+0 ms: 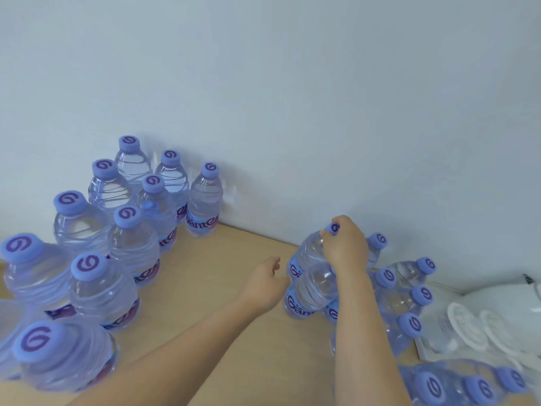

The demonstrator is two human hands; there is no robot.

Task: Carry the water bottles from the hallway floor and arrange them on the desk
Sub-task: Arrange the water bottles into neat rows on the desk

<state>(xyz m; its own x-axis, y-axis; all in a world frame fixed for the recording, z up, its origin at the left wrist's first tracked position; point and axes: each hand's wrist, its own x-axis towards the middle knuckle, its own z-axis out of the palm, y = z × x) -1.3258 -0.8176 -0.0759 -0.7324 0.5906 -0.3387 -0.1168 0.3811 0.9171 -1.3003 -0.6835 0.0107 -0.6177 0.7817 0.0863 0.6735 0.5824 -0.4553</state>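
Observation:
Several clear water bottles with purple caps stand on the wooden desk (222,291). A large group (131,238) fills the left side back to the wall. A second cluster (409,291) stands at the right. My right hand (347,249) is curled over the tops of two bottles at that cluster's left edge: its fingertips pinch the cap of the rear bottle (307,252), and its palm hides the cap of the front bottle (311,290). My left hand (262,285) is beside the front bottle with loosely curled fingers, the fingertips at its side, holding nothing.
A pale wall runs close behind the desk. At the right edge lie white plastic items (483,326) on the desk. More capped bottles (456,385) sit at the bottom right near me. Bare wood lies between the two bottle groups.

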